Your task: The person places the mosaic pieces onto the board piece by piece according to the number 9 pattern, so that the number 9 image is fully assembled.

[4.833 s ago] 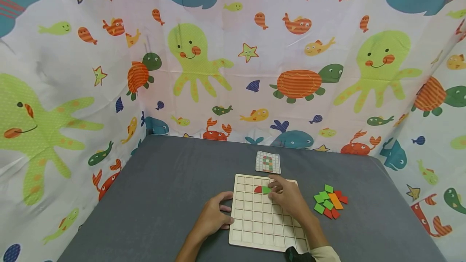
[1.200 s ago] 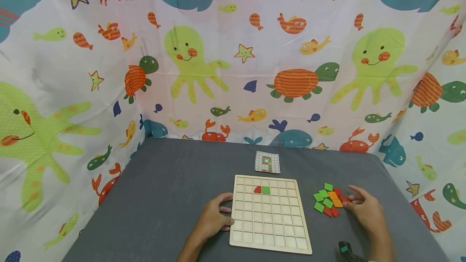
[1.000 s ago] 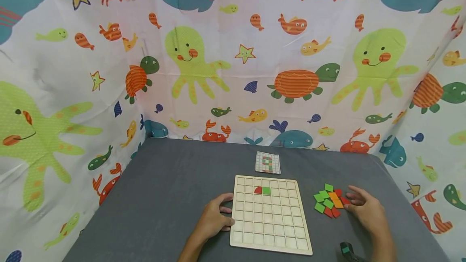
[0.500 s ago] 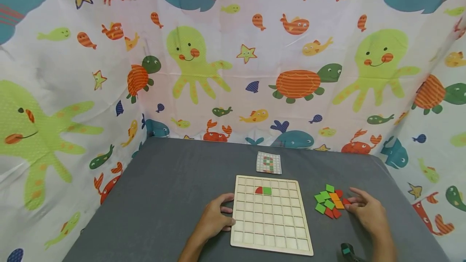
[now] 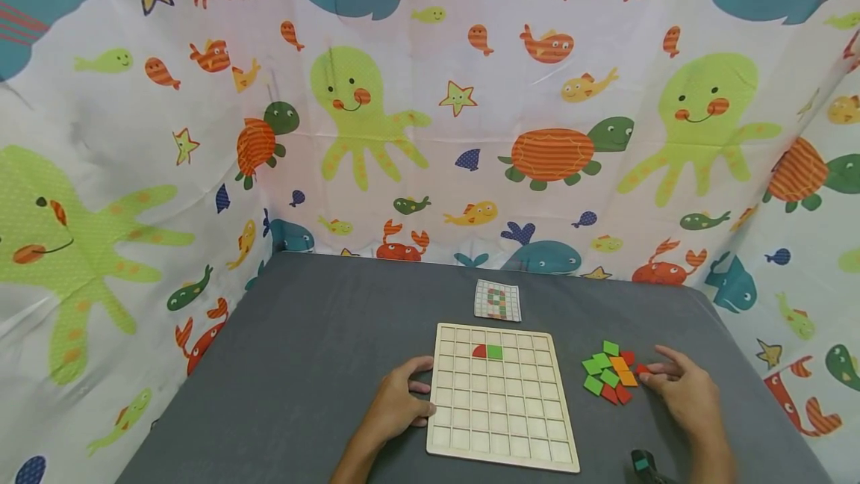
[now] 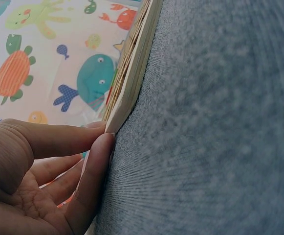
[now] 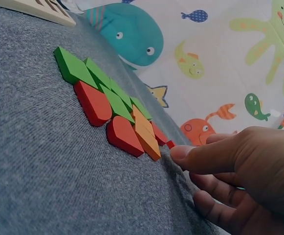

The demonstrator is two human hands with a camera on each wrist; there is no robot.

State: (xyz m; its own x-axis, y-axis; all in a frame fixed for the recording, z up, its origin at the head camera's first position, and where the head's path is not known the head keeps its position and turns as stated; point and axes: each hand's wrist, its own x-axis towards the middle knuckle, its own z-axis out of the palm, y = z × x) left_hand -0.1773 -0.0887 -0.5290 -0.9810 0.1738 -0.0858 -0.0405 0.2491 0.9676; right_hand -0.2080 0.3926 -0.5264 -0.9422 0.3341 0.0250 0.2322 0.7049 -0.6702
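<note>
Board [image 5: 497,401] and tiles [image 5: 609,378] leave room (narrow) between

I've got gridded board [image 5: 485,420] right of left hand [image 5: 396,403], touching it; quarter-round tile [image 5: 480,352] and square tile [image 5: 494,352] in adjacent cells, forward-right of that hand. Tile cluster [image 5: 608,377] left of right hand [image 5: 685,391], end tile [image 5: 642,369] at its fingertips. Pattern card [image 5: 497,300] beyond board, curtain [image 5: 413,77] behind everything.
</note>
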